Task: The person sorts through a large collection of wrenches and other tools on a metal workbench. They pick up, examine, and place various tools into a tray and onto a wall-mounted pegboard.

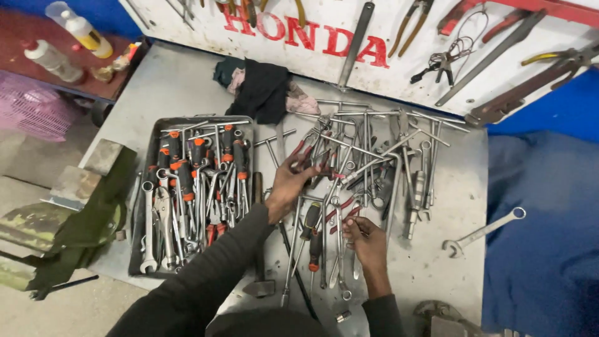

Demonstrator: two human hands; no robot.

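Observation:
My left hand [290,184] reaches into a heap of loose metal tools [368,162] on the grey bench [455,187], its fingers closing around red-handled pliers [304,151] at the heap's left side. My right hand [365,240] rests lower on the heap, fingers curled on a thin metal spanner [339,249]. Beside my left forearm lies an orange-and-black screwdriver [314,240].
A metal tray [142,246] at the left holds several wrenches and orange-handled screwdrivers. A lone spanner [483,232] lies at the right on the bench edge. Dark rags [262,87] lie at the back. A white wall board [399,43] carries hanging tools. Bottles [62,37] stand far left.

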